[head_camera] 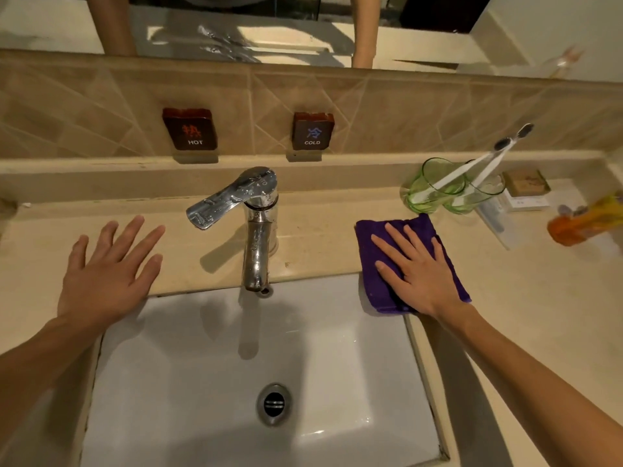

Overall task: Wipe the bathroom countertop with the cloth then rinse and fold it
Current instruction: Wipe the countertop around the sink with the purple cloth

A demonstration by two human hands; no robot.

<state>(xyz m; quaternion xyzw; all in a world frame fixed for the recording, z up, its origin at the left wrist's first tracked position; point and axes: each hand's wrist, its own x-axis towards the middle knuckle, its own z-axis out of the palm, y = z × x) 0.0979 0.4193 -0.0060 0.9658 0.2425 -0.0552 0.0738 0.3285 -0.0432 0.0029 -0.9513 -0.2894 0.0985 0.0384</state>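
Cloth (397, 261) flat on the countertop (526, 298), right of the tap (256, 237), under our right hand (421, 274).

We press the right hand palm down on the cloth, fingers straight and slightly spread toward the wall, gripping nothing; the cloth's near corner reaches the sink (188, 348) rim. Our left hand (104, 274) lies flat, fingers splayed and empty, on the countertop left of the tap. Both forearms angle in from the lower corners.
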